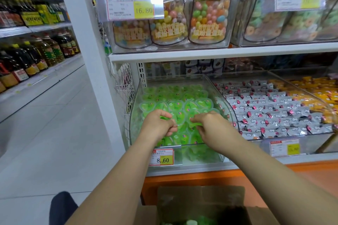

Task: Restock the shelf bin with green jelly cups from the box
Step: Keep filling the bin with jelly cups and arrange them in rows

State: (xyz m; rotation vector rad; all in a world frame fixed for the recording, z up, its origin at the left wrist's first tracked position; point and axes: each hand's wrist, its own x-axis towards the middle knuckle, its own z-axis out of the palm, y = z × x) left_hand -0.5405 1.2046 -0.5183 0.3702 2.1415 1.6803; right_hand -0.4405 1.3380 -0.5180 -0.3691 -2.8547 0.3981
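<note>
While the clear shelf bin (pixel 136 97) already holds a deep layer of green jelly cups (pixel 175 104), both hands are inside it. The left hand (pixel 157 126) and the right hand (pixel 210 128) each have curled fingers pinching cups just above the pile. A few cups show in the box (pixel 201 199) below, so restocking looks well advanced but unfinished.

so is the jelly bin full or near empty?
Nearly full: jelly cups cover the whole bin, heaped about to its front lip.
</note>
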